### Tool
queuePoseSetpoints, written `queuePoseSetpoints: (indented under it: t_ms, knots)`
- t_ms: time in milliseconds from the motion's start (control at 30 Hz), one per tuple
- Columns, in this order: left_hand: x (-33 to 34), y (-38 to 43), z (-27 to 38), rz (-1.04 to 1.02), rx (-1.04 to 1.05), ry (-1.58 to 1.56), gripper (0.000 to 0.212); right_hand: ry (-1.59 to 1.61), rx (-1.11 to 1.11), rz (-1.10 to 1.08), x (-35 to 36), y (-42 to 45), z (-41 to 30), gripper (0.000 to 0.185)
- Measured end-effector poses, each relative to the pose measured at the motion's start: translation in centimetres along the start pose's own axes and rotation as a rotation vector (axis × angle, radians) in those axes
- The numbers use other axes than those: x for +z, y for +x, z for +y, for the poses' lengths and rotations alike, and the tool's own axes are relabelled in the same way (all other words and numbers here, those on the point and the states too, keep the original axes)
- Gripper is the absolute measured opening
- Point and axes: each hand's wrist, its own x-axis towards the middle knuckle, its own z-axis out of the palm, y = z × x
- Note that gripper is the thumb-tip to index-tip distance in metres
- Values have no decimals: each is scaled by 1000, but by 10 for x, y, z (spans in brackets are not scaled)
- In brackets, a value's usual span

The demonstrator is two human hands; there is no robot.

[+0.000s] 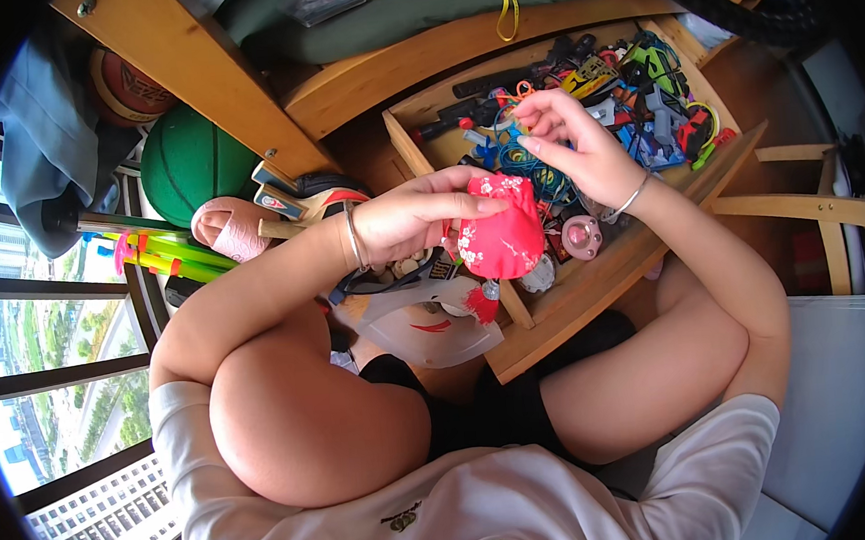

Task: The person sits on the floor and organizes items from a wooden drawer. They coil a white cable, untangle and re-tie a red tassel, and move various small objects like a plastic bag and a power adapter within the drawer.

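Note:
My left hand [428, 214] pinches a red fabric pouch [501, 227] with white blossom print between thumb and fingers, above the near left corner of an open wooden drawer [599, 281]. A red tassel [482, 305] hangs below the pouch. My right hand [562, 129] is raised over the drawer with its fingers loosely curled and apart, nothing seen in it. Under it lies a tangle of blue cord [534, 165]. Small toys and plastic parts fill the drawer, among them a pink paw-shaped piece [581, 237] near its front board.
Left of the drawer are a green ball [196, 166], a basketball [130, 88], a pink slipper [230, 228] and a wooden post [201, 75]. A translucent mask-like sheet [429, 323] lies before my knees. A wooden chair or stool frame [789, 207] stands at the right.

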Motion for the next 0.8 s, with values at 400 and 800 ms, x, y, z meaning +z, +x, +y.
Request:
queuePoseSetpoints:
  t_ms: [400,800]
  knots:
    - [-17,12,-15,303,144,57,50,477,616,-310,6,-4,4,27]
    - [-46,11,-37,288,106,458,41,595,745,-218,25,-19,21,31]
